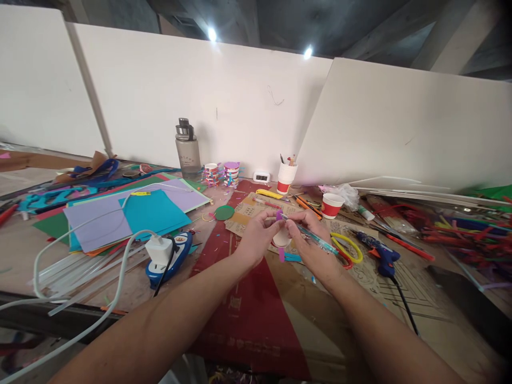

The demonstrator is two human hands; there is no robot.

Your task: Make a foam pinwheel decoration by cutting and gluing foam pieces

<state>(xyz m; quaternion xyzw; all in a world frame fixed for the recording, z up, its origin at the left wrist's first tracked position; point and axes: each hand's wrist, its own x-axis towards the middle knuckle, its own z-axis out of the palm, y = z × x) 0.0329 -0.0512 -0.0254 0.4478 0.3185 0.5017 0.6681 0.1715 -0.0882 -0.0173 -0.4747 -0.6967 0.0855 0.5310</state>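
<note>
Fingers closed, my left hand (pixel 258 234) pinches a purple paper strip (pixel 279 215) just above a small white paper cup (pixel 282 238). My right hand (pixel 314 242) grips a clear and teal pen (pixel 322 244), its tip meeting the strip between both hands. Another purple piece sticks out at the near side of the cup, beside a blue paper strip (pixel 293 257). My fingers hide much of the cup. Close to the right hand lie yellow-handled scissors (pixel 352 248), partly covered by it.
Coloured paper sheets (pixel 154 213), a power strip (pixel 172 258) with a white charger, and looping cables lie left. Behind stand a bottle (pixel 187 152), decorated cups (pixel 231 175) and a pen cup (pixel 286 178). To the right are a paper cup (pixel 332 206) and a glue gun (pixel 386 260).
</note>
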